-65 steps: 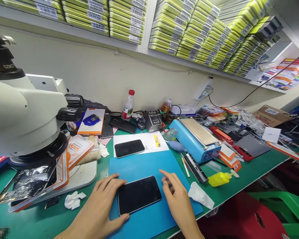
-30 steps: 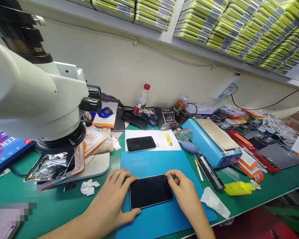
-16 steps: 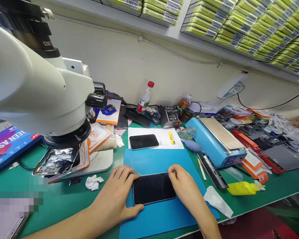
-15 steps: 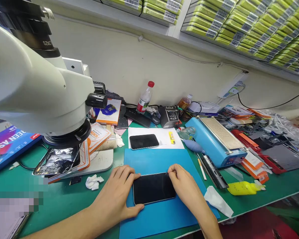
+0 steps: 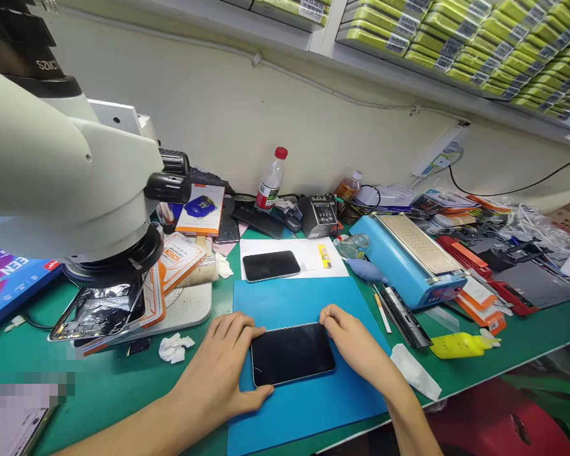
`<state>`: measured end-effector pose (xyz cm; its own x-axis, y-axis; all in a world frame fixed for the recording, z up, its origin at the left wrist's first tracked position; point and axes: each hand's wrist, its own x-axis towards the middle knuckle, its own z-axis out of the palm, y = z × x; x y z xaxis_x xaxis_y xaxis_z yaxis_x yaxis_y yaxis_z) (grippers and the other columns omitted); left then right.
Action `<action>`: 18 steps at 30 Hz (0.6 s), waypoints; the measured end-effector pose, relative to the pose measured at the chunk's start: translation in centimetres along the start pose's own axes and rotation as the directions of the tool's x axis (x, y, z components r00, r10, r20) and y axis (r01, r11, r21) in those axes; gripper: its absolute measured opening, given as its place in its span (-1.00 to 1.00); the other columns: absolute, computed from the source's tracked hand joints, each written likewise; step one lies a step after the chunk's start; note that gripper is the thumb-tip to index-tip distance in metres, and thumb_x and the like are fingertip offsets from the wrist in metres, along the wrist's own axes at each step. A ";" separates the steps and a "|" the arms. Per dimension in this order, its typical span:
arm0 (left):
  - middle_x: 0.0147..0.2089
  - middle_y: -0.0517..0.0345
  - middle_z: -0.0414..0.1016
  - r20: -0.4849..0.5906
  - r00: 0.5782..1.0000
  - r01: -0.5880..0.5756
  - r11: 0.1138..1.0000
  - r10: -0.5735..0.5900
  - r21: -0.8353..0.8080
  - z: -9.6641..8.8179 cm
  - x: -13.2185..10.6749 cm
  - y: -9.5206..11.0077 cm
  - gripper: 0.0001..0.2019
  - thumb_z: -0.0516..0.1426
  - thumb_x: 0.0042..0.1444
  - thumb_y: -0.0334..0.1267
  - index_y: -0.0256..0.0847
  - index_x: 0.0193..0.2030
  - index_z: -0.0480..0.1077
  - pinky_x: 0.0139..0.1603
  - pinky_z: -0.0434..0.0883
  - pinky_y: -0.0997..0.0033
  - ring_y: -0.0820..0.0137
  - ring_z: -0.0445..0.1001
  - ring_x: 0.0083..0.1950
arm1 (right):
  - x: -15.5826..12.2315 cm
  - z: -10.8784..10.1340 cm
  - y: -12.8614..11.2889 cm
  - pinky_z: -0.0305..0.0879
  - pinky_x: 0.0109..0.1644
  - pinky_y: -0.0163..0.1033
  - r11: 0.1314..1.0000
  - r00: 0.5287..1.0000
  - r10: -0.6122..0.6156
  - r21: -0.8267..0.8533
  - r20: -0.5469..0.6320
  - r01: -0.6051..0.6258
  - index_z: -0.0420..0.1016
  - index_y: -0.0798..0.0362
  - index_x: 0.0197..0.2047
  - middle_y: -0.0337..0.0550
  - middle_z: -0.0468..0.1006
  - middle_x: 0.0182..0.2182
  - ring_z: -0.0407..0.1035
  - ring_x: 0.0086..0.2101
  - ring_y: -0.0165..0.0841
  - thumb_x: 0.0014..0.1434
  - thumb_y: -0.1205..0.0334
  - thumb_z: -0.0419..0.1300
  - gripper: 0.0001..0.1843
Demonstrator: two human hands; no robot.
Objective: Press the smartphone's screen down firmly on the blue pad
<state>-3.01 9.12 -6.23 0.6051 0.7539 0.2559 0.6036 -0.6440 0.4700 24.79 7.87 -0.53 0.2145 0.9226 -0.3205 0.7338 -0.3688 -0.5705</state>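
A smartphone [image 5: 292,354] with a dark screen lies flat on a blue mat [image 5: 275,424]. My left hand [image 5: 228,364] grips its left end, with the thumb at the lower edge and the fingers at the upper corner. At the phone's upper right corner, my right hand [image 5: 344,332] has thumb and forefinger pinched together; whatever is between them is too small to make out. A short pale streak shows near the lower left of the screen. Beyond the mat, a second phone [image 5: 272,265] rests on white paper [image 5: 308,269].
A microscope [image 5: 109,183] looms at the left above an opened phone [image 5: 99,310]. To the right are a blue heated machine [image 5: 384,253], an air blower [image 5: 365,270], a black tool [image 5: 405,316], crumpled tissue [image 5: 415,370] and a yellow bottle [image 5: 460,345].
The view has shifted slightly, so the scene sits a little further left. Both hands keep nearly the same places on the phone. A pale streak now shows on its screen.
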 end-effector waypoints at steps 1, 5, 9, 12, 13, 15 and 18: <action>0.16 -0.08 0.49 0.000 1.000 -0.003 1.000 0.003 0.001 0.0 0.0 0.0 -0.32 0.46 -0.03 -0.10 -0.18 0.22 0.40 0.23 0.43 -0.13 -0.09 0.43 0.23 | 0.1 0.0 0.1 0.13 -0.36 -0.25 1.000 1.000 -0.001 0.014 0.004 0.001 0.33 -0.07 -0.37 -0.26 0.48 -0.43 0.31 -0.40 -0.31 0.29 0.06 -0.06 -0.74; 0.15 -0.09 0.49 0.010 1.000 -0.001 1.000 0.001 -0.005 0.0 0.1 0.1 -0.33 0.45 -0.03 -0.11 -0.21 0.21 0.40 0.23 0.43 -0.15 -0.09 0.42 0.23 | 0.2 0.0 0.2 0.12 -0.33 -0.25 0.998 1.000 -0.005 0.067 0.008 0.004 0.32 -0.06 -0.37 -0.27 0.45 -0.42 0.28 -0.38 -0.31 0.27 0.07 -0.04 -0.76; 0.15 -0.09 0.48 0.025 1.000 0.011 1.000 -0.010 -0.014 0.0 0.1 0.2 -0.34 0.45 -0.02 -0.11 -0.20 0.21 0.40 0.23 0.44 -0.14 -0.08 0.42 0.23 | 0.1 -0.2 0.2 0.10 -0.34 -0.25 0.990 1.000 -0.004 0.138 0.023 0.001 0.31 -0.05 -0.38 -0.28 0.39 -0.43 0.23 -0.40 -0.33 0.28 0.07 -0.03 -0.75; 0.15 -0.09 0.48 0.023 1.000 0.009 1.000 -0.009 -0.013 0.0 0.2 0.2 -0.33 0.45 -0.02 -0.11 -0.20 0.22 0.40 0.23 0.44 -0.14 -0.09 0.42 0.23 | 0.1 -0.4 0.4 0.13 -0.33 -0.26 0.980 0.999 -0.012 0.201 0.053 0.001 0.32 -0.04 -0.37 -0.30 0.32 -0.45 0.20 -0.40 -0.35 0.30 0.07 -0.04 -0.74; 0.15 -0.09 0.48 0.022 1.000 0.008 1.000 -0.008 -0.014 0.0 0.2 0.2 -0.33 0.45 -0.02 -0.11 -0.20 0.22 0.40 0.23 0.44 -0.15 -0.09 0.42 0.23 | 0.2 -0.4 0.5 0.13 -0.34 -0.26 0.975 0.998 -0.014 0.221 0.066 -0.001 0.32 -0.04 -0.36 -0.30 0.31 -0.45 0.19 -0.40 -0.36 0.30 0.06 -0.03 -0.74; 0.15 -0.09 0.48 0.023 1.000 0.010 1.000 -0.010 -0.018 0.0 0.2 0.2 -0.32 0.46 -0.03 -0.09 -0.22 0.22 0.41 0.23 0.44 -0.17 -0.10 0.42 0.23 | 0.2 -0.6 0.6 0.11 -0.36 -0.27 0.966 0.995 -0.017 0.257 0.095 -0.007 0.34 -0.03 -0.33 -0.30 0.31 -0.44 0.15 -0.43 -0.38 0.33 0.01 -0.02 -0.71; 0.15 -0.09 0.47 0.025 1.000 0.015 1.000 -0.015 -0.021 -0.1 0.3 0.2 -0.32 0.46 -0.03 -0.08 -0.22 0.22 0.41 0.23 0.44 -0.19 -0.11 0.41 0.23 | -0.1 -1.0 0.7 0.05 -0.40 -0.28 0.951 0.990 -0.025 0.309 0.141 -0.020 0.36 -0.02 -0.28 -0.32 0.28 -0.45 0.07 -0.46 -0.41 0.38 -0.14 0.02 -0.62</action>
<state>-2.76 9.23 -6.02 0.6089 0.7598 0.2280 0.6019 -0.6297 0.4911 25.88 7.61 -0.10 0.1028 0.9066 -0.4093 0.4940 -0.4037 -0.7700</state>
